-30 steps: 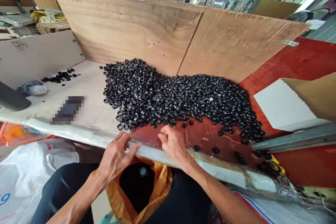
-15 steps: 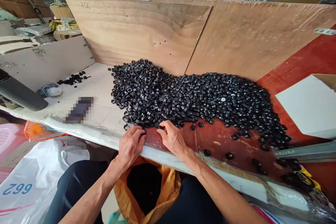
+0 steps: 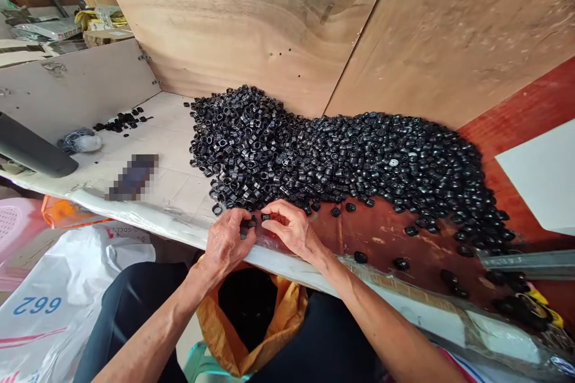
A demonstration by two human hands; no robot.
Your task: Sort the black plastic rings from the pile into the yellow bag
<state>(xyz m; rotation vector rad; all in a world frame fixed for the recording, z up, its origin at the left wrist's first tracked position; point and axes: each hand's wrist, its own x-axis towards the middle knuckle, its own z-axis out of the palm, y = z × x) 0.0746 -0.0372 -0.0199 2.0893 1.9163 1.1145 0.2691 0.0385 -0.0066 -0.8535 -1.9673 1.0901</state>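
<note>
Left hand [image 3: 227, 240]: fingers curled, thumb and fingertips gripping a black ring [image 3: 253, 221], which they partly cover. Right hand [image 3: 288, 228]: thumb and forefinger pinching a small black part [image 3: 266, 216]; its exact shape is too small to tell. The two held parts are just beside each other, apart, with a narrow gap between them, near the padded bench edge [image 3: 135, 215].

Stage of work: by judgement, this pair is at an early point, since both parts are gripped and remain separate. Directly behind the hands lies a large heap of loose black parts [image 3: 381, 158]. Open rings predominate on its left side, closed rounded pieces on its right. Judging by the size of the heap, most of the stock is left to handle. Below the hands, an orange bag [image 3: 219, 338] stands open; its interior is too dark to show how much, if anything, is done.

Surroundings: several single pieces lie scattered on the red panel [image 3: 377, 239] in front of the heap. Left of the heap, a pale surface [image 3: 179, 185] carries a blurred rectangular object [image 3: 135, 179] and a separate small group of black pieces [image 3: 123, 121]. A tall wooden board [image 3: 224, 18] closes off the rear
</note>
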